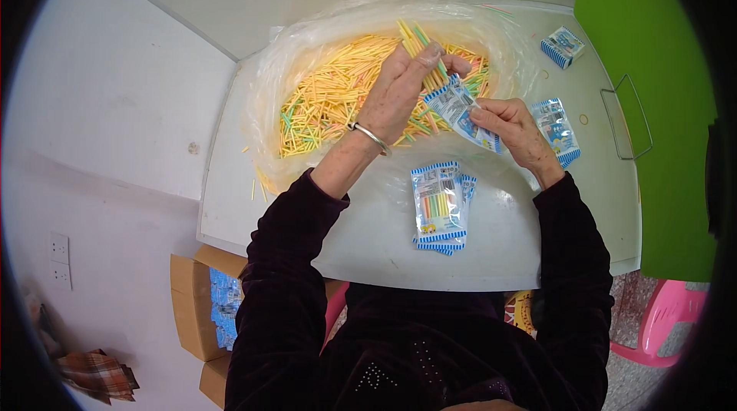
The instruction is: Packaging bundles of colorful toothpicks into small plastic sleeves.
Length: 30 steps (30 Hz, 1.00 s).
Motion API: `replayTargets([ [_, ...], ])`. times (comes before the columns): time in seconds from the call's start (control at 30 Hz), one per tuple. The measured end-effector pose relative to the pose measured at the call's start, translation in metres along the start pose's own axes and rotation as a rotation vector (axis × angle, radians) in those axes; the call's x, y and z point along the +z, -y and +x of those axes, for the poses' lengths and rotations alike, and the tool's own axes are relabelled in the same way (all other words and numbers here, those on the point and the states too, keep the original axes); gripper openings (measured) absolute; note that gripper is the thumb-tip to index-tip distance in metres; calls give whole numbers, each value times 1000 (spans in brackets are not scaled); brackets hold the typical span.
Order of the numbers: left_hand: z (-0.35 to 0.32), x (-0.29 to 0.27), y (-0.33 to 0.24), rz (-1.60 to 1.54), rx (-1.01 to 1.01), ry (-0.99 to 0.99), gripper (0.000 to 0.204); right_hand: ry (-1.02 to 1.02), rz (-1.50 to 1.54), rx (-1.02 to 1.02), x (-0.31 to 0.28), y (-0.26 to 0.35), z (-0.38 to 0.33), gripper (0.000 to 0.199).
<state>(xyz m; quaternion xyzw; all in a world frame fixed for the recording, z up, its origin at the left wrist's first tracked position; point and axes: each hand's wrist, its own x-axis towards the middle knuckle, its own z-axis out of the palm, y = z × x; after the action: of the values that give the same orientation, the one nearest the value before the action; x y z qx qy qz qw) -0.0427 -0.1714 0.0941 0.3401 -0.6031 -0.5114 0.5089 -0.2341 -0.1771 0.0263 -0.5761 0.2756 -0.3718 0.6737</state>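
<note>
The left hand point(395, 92) clamps slim yellow and green sticks point(411, 39); the right hand point(516, 128) pinches a blue-white plastic packet point(461, 110). Both things touch.

A dark purple, velvety top point(430, 319) with long sleeves point(285, 265) carries pale dotted studs point(376, 375) across its front; a silver-toned bangle point(371, 139) circles the left wrist point(355, 153).

The site appears a packing workshop, indicated by the white bench point(361, 257), bulk bag point(265, 100) of coloured sticks point(345, 88), printed packets point(436, 184) and open carton point(190, 311).
</note>
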Motion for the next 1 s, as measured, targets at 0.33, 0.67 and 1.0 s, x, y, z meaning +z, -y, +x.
replayTargets([
  [0.33, -13, 15, 13, 130, -13, -147, 39, -86, -131, -101, 10, 1, -3, 20],
  [0.67, -16, 9, 10, 159, -41, -51, 36, -111, -212, -153, 13, -4, -1, 20],
  [1.0, -15, -4, 6, 243, 27, 120, 40, -142, -123, -180, 7, -10, 1, 20],
])
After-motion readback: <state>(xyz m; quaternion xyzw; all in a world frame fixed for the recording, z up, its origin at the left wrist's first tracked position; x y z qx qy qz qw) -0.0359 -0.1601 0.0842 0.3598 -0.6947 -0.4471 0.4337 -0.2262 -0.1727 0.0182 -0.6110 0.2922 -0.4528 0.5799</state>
